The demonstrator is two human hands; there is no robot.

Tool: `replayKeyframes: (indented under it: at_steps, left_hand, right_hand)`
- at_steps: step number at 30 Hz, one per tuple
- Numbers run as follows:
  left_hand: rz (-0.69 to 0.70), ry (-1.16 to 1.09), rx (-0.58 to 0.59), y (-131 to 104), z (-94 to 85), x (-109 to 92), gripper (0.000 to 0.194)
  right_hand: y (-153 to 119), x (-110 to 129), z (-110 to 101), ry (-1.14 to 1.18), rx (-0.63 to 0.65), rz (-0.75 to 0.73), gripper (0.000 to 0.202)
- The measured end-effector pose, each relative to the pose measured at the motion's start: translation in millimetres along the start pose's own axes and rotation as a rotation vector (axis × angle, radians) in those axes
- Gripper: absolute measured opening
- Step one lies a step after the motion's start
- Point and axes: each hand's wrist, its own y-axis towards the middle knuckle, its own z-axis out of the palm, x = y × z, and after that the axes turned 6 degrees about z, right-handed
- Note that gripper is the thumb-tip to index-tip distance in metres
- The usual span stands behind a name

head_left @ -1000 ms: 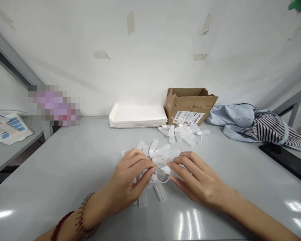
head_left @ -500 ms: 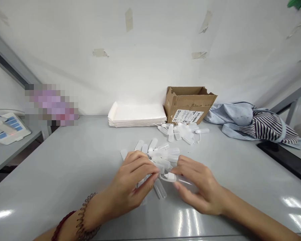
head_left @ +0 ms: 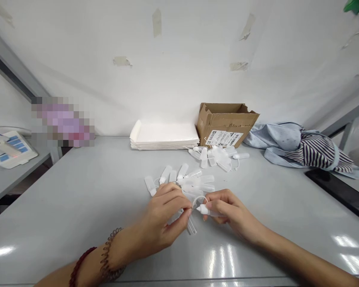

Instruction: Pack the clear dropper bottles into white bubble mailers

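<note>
My right hand (head_left: 227, 207) is closed round a small translucent squeeze bottle (head_left: 204, 209) with a white nozzle that points left. A thin white strap loops up from the bottle's neck toward my left fingers. My left hand (head_left: 170, 215) pinches thumb and forefinger together just left of the nozzle tip. What sits in that pinch is too small to make out; a thin line shows between it and the nozzle. Behind and under my hands lies a loose pile of similar bottles (head_left: 197, 180), partly hidden by the left hand.
A second heap of bottles (head_left: 224, 159) lies before an open cardboard box (head_left: 227, 123). Left of the box is a stack of white envelopes (head_left: 164, 135). Bundled cloth (head_left: 275, 137) and a black phone (head_left: 338, 191) are at the right. A white-and-blue device (head_left: 14, 149) stands on the left table.
My right hand has shifted its grip, and its thumb now lies over the bottle's neck. The strap has swung up into an arch. My left hand stays pinched and has moved slightly right.
</note>
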Motion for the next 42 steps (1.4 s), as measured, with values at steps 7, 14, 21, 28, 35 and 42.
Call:
replayKeyframes:
  at_steps: [7,14,21,28,35,42]
  left_hand:
    - [-0.002,-0.026,0.009,-2,1.8,-1,0.014]
    - [0.023,-0.037,0.014,-2,1.5,-3,0.015]
    - [0.087,0.046,0.002,1,-0.7,-10,0.017]
    - [-0.01,0.04,0.015,1,-2.6,-9,0.017]
    - [0.044,0.12,-0.04,1,-0.3,-4,0.016]
    - [0.127,0.188,0.068,0,-1.4,-6,0.014]
  right_hand:
    - [1,-5,2,0.056,0.003,0.026,0.027]
    - [-1,-7,6,0.073,-0.021,0.03,0.026]
    - [-10,0,9,-0.019,-0.016,-0.008,0.03]
    - [-10,4,4,-0.026,-0.015,-0.036,0.033]
    - [-13,4,4,-0.294,-0.112,-0.216,0.035]
    - [-12,-2,1,-0.387,-0.063,-0.261,0.04]
